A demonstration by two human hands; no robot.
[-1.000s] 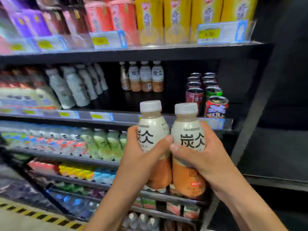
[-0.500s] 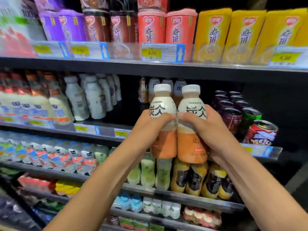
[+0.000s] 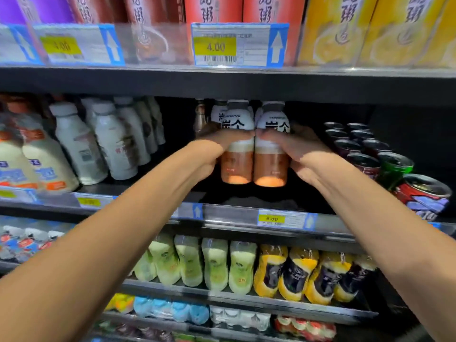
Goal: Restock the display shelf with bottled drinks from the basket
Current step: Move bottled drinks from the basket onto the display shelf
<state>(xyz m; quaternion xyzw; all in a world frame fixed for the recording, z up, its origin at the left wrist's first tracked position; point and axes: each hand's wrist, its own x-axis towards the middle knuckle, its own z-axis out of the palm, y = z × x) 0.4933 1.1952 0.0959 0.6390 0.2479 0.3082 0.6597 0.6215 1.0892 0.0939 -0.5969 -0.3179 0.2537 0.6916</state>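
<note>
Left bottle (image 3: 237,156) and right bottle (image 3: 270,161), both brown drinks with white labels, are upright and touching inside the shelf (image 3: 234,215) bay. The left grip (image 3: 214,149) clasps one, the right grip (image 3: 298,146) the other, thumbs meeting across the labels. I cannot tell whether their bases rest on the shelf. White bottles (image 3: 116,144) stand left of the left grip, cans (image 3: 392,166) right of the right grip.

— What reads on the front edge of the upper shelf (image 3: 148,81)?
— A price tag (image 3: 239,45): "4.00" on yellow, white up-arrow on blue. The blurred tag (image 3: 74,45) toward its left end seems the same.
— The bottles?
— The left bottle (image 3: 237,165) and right bottle (image 3: 271,166) both show big black "炭仌"; the small line above is unreadable.
— The edge of the middle shelf (image 3: 229,214)?
— The lower tag (image 3: 283,219), about "5.00".
</note>
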